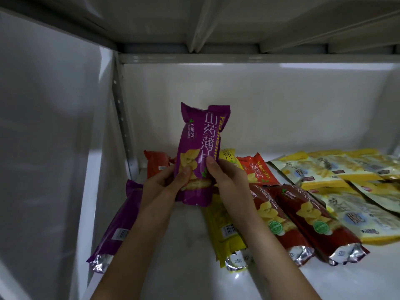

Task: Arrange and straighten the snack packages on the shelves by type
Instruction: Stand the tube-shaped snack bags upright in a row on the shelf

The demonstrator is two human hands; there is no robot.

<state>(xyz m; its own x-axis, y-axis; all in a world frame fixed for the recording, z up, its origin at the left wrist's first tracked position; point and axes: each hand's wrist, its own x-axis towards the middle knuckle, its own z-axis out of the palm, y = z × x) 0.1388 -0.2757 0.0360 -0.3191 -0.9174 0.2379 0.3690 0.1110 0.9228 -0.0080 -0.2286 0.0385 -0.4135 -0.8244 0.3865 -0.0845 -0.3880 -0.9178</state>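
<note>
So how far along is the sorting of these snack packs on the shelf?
Partway. The two dark red packs lie side by side, and the pale yellow bags sit together on the right. In hand: the left hand and right hand hold a purple pack upright. Left: another purple pack lies apart, and the orange packs and yellow packs remain mixed.

- You hold one purple yam-crisp pack point(200, 152) upright, lifted above the shelf point(190, 245), its white lettering facing you.
- A second purple pack point(121, 221) lies flat at far left, barcode side up.
- An orange pack point(157, 162) lies behind your hands; another orange pack point(258, 169) lies tilted further right.
- A yellow pack point(225, 232) lies flat, barcode up.
- Two dark red packs point(303, 221) lie side by side.
- Pale yellow-and-white bags point(337, 169) overlap at right.
</note>
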